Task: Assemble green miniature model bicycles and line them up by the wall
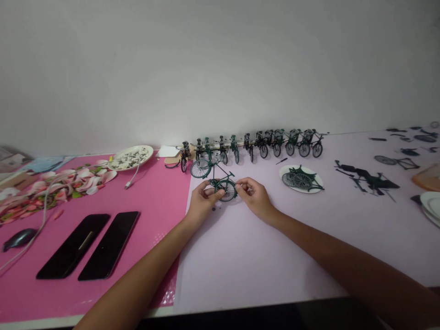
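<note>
A green model bicycle [212, 172] is held up off the pale sheet in the middle of the view, its front wheel pointing to the far left. My left hand [202, 198] is closed on it, with the thumb against the rear wheel [227, 190]. At the right edge of that same wheel, the fingertips of my right hand [253, 195] are pinched together; whether a small part lies between them is too small to make out. Some tiny dark bits [214, 209] lie just below the left hand.
Several finished model bicycles [263, 149] stand in a row by the wall. A white plate [318, 189] holds wheels and frames, with loose dark parts [369, 178] farther right. On the left are two phones [109, 245], artificial petals [79, 181], a cable [132, 179] and a plate of small pieces [150, 153].
</note>
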### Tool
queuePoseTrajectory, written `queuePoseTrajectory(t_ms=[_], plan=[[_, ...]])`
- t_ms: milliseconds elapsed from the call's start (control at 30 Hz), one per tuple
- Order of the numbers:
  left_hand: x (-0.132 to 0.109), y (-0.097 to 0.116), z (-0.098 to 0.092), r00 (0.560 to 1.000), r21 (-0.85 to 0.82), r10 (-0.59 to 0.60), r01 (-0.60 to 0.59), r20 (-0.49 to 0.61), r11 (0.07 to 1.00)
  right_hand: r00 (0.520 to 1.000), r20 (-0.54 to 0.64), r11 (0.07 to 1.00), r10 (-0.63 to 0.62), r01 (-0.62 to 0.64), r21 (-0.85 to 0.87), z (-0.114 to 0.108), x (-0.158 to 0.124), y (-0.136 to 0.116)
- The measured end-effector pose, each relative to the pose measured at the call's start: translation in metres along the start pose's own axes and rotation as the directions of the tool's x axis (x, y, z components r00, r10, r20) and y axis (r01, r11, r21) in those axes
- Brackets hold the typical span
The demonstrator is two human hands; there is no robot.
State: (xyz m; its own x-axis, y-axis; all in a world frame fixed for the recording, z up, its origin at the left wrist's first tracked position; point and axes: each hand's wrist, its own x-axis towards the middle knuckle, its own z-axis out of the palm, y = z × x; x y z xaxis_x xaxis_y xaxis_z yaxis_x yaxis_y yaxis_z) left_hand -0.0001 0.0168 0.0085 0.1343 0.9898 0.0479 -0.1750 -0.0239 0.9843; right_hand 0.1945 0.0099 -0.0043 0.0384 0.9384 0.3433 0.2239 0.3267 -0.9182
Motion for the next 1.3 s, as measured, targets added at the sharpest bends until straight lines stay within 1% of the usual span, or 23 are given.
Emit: queuePoseTrajectory(t_ms=[133,233,300,367,400,433,533,600,700,833,900,1000,1100,1200,1300], plan=[[0.001,-0.002,0.0,0.999,-0.001,0.005,-0.005,-0.05,1.0,0.999,0.007,0.999,-0.034,0.035,-0.04,-0.004,0.002,-0.001],[0.002,-0.003,-0.001,0.998,-0.007,0.009,-0.01,-0.068,1.0,0.995,-0.032,0.991,-0.097,0.094,-0.093,-0.014,0.009,-0.006],[0.003,-0.003,-0.001,0.998,-0.013,0.009,-0.01,-0.069,1.0,0.987,-0.076,0.977,-0.141,0.126,-0.174,-0.024,0.016,-0.01],[0.004,-0.003,-0.002,0.997,-0.015,0.012,-0.013,-0.075,1.0,0.981,-0.058,0.944,-0.184,0.16,-0.289,-0.037,0.025,-0.013],[0.004,-0.003,-0.002,0.997,-0.014,0.014,-0.016,-0.078,1.0,0.98,-0.01,0.916,-0.2,0.184,-0.356,-0.043,0.029,-0.014],[0.004,-0.003,-0.002,0.997,-0.011,0.015,-0.016,-0.08,1.0,0.978,0.063,0.882,-0.2,0.208,-0.423,-0.049,0.033,-0.014],[0.004,-0.003,-0.003,0.996,-0.001,0.014,-0.014,-0.087,1.0,0.949,0.293,0.765,-0.117,0.274,-0.582,-0.062,0.04,-0.011],[0.004,-0.004,-0.003,0.996,0.001,0.016,-0.016,-0.088,1.0,0.924,0.375,0.709,-0.071,0.311,-0.633,-0.066,0.042,-0.007],[0.005,-0.005,-0.003,0.996,-0.002,0.02,-0.02,-0.083,1.0,0.907,0.419,0.671,-0.042,0.336,-0.661,-0.067,0.041,-0.001],[0.005,-0.004,-0.002,0.998,-0.004,0.012,-0.013,-0.067,1.0,0.897,0.44,0.643,-0.031,0.355,-0.679,-0.064,0.04,0.004],[0.005,-0.005,-0.002,0.998,-0.005,0.014,-0.014,-0.068,1.0,0.895,0.444,0.615,-0.025,0.365,-0.699,-0.063,0.04,0.005],[0.006,-0.005,-0.001,0.998,-0.009,0.02,-0.02,-0.067,1.0,0.884,0.465,0.544,-0.041,0.411,-0.732,-0.061,0.04,0.006],[0.006,-0.005,-0.001,0.998,0.0,0.028,-0.028,-0.061,1.0,0.873,0.484,0.446,-0.058,0.456,-0.77,-0.056,0.039,0.007],[0.006,-0.006,-0.001,0.997,0.018,0.033,-0.032,-0.076,0.999,0.877,0.476,0.38,-0.062,0.462,-0.802,-0.052,0.038,0.01],[0.005,-0.006,-0.001,0.995,0.047,0.028,-0.023,-0.1,0.999,0.888,0.456,0.379,-0.054,0.441,-0.814,-0.05,0.038,0.016]])
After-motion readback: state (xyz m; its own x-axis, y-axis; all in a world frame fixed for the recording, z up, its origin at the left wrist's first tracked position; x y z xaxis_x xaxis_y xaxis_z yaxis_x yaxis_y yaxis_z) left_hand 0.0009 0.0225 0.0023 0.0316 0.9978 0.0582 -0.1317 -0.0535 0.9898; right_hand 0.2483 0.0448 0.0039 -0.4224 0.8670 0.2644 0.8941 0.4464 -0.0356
